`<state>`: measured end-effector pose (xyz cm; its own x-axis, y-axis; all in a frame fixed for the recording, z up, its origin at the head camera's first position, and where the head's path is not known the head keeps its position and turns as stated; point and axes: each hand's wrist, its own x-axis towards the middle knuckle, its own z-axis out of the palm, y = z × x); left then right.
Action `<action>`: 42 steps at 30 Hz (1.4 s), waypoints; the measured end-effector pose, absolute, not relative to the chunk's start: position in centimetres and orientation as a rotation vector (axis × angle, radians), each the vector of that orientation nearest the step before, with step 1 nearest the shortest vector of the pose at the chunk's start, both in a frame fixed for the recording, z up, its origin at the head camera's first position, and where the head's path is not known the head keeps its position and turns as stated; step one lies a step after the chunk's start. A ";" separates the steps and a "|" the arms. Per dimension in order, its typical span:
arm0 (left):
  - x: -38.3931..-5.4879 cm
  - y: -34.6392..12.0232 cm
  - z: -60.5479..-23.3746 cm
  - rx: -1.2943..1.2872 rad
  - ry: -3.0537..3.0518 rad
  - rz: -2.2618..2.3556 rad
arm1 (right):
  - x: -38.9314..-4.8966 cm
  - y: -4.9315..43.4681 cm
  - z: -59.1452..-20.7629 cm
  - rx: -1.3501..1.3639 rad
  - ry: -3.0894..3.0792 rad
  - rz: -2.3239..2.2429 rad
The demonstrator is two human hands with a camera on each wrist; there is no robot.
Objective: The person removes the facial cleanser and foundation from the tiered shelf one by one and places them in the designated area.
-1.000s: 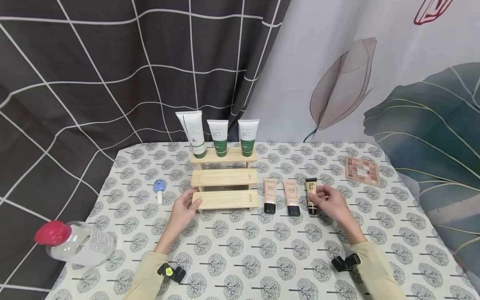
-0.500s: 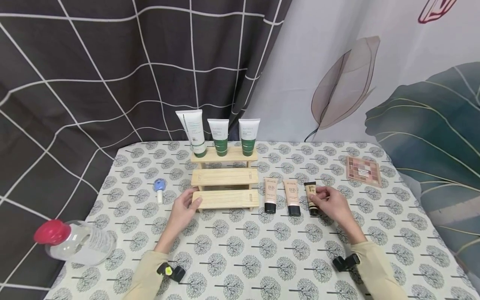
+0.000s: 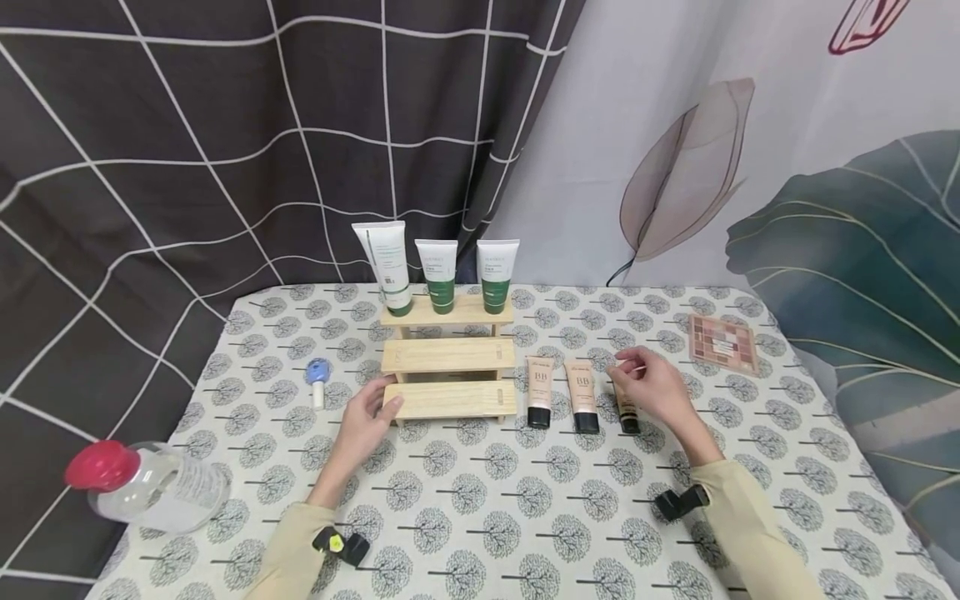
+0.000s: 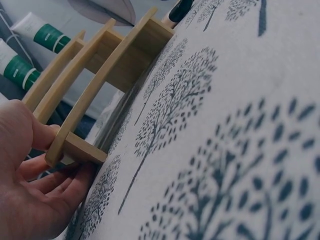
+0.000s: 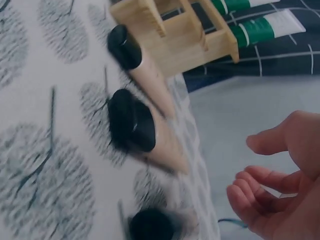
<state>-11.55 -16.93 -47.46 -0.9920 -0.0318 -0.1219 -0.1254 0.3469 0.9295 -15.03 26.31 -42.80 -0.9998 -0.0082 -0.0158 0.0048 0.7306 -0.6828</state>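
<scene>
My left hand (image 3: 363, 423) holds the left end of the lowest step of a three-tier wooden display stand (image 3: 447, 356), thumb on top and fingers beneath, as the left wrist view shows. My right hand (image 3: 654, 387) hovers over a black and gold tube (image 3: 628, 417) on the cloth and hides its upper part. In the right wrist view, a gap parts the thumb from the loosely bent fingers of that hand (image 5: 275, 185), and they hold nothing. Two beige BB cream tubes, one nearer the stand (image 3: 540, 390) and one nearer my right hand (image 3: 582, 393), lie side by side.
Three white and green tubes (image 3: 440, 275) stand on the top step, the leftmost tilted. A blue and white small bottle (image 3: 318, 383) lies left of the stand. An eyeshadow palette (image 3: 724, 344) sits at the right rear. A clear bottle with a red cap (image 3: 161, 487) is at front left.
My right hand has let go of the black and gold tube and lifted slightly up and away. The tube turned to a slant, in line with the BB tubes. My left hand stays put.
</scene>
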 end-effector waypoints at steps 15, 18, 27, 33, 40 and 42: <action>-11.5 -17.4 -47.6 -0.141 2.513 1.768 | -20.0 19.7 -39.7 -0.012 2.832 -1.580; -11.5 -17.3 -47.7 -0.139 2.511 1.768 | -20.8 18.3 -39.2 -0.036 2.807 -1.631; -11.5 -17.1 -47.7 -0.140 2.503 1.765 | -22.0 15.3 -38.5 -0.154 2.723 -1.733; -11.5 -17.0 -47.6 -0.125 2.513 1.765 | -22.3 13.9 -38.1 -0.270 2.605 -1.862; -11.5 -16.9 -47.6 -0.148 2.513 1.766 | -22.7 12.0 -38.1 -0.364 2.528 -1.927; -11.5 -17.0 -47.6 -0.147 2.514 1.770 | -22.8 11.5 -38.2 -0.367 2.536 -1.910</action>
<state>-11.48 -16.95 -47.65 -0.9935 -0.0414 -0.1064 -0.1142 0.3346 0.9354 -22.79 11.51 -38.21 -0.9722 -0.1492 0.1806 -0.2148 0.2598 -0.9415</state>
